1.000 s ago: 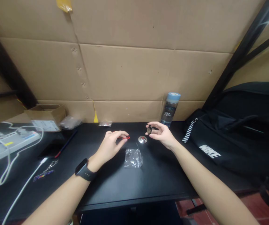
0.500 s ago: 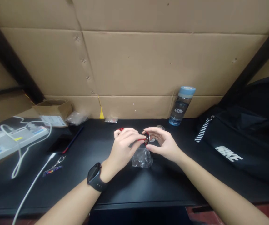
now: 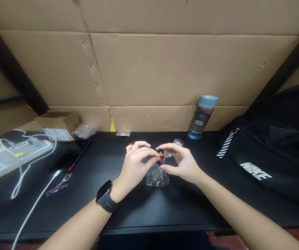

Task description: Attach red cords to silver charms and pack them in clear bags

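Note:
Between my two hands is a small round disc (image 3: 161, 157), dark with a pale rim, seen nearly edge-on. My left hand (image 3: 140, 159), with a black watch (image 3: 104, 194) on its wrist, pinches a small red piece against the disc's face. More red material (image 3: 132, 143) shows behind its knuckles. The thumb and fingers of my right hand (image 3: 182, 160) curve round the disc's edge and hold it. Below the hands a crumpled clear plastic bag (image 3: 157, 176) lies on the black table (image 3: 128, 215). Shiny clear round pieces (image 3: 178, 142) sit just behind my right hand.
At the left are a white power strip (image 3: 19, 158), a cardboard box (image 3: 58, 121), a dark phone (image 3: 64, 160), a cable and a keychain (image 3: 58, 187). A water bottle (image 3: 200, 118) stands at the back right, beside a black backpack (image 3: 269, 152). A small packet (image 3: 123, 133) lies near the cardboard wall.
The disc has turned and shows more of its dark, shiny face. The fingers of both hands have shifted slightly around it. The camera view has moved a little.

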Demonstrator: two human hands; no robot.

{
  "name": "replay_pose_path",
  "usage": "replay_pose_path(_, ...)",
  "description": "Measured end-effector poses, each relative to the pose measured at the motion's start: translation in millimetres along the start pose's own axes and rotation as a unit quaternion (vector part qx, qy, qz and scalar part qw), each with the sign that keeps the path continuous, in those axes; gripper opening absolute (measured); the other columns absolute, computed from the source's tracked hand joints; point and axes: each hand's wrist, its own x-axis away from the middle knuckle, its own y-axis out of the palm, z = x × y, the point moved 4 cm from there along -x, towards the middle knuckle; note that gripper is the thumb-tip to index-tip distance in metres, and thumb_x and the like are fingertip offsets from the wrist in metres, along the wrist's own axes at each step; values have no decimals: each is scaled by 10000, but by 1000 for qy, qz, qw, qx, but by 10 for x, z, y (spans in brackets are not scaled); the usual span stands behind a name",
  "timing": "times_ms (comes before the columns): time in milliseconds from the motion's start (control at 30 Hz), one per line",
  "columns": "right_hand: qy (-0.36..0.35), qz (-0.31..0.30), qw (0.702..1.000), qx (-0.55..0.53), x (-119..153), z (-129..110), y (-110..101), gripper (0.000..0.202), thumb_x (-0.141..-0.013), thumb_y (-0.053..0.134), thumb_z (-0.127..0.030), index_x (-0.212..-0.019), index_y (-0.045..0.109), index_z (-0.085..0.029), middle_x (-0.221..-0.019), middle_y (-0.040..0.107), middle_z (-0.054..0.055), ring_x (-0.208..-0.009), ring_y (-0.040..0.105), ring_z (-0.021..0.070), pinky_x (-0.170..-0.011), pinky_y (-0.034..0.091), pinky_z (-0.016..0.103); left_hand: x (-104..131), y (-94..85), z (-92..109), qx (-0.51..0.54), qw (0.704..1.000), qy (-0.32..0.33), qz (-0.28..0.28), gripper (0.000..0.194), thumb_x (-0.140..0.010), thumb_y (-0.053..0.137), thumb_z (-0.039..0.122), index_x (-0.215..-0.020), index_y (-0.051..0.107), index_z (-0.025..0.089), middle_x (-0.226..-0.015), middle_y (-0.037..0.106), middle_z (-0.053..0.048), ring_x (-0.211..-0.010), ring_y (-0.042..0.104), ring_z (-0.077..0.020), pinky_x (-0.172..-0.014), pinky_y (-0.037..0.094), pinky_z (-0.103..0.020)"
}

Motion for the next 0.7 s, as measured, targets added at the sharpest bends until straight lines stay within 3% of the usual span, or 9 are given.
replay_pose_path(267,-15,-10,999,49,4,-37,-4,530,-758,867,-235,-1256,687,-263,-1192,722,73,-1073,675,248,-916,546,398,22,14,-1,-2,1000,0,6,41,-888,792,252,-902,786,291,-885,788,26,-1032,602,-245,-958,372,-414)
replay_pose_path(700,-20,-21,999,31,5,-53,20,518,-756,850,-205,-1245,685,-252,-1162,728,68,-1030,685,239,-893,552,387,25,39,22,-2,1000,7,-17,71,-938,737,268,-869,753,267,-870,768,16,-1006,592,-242,-934,331,-412)
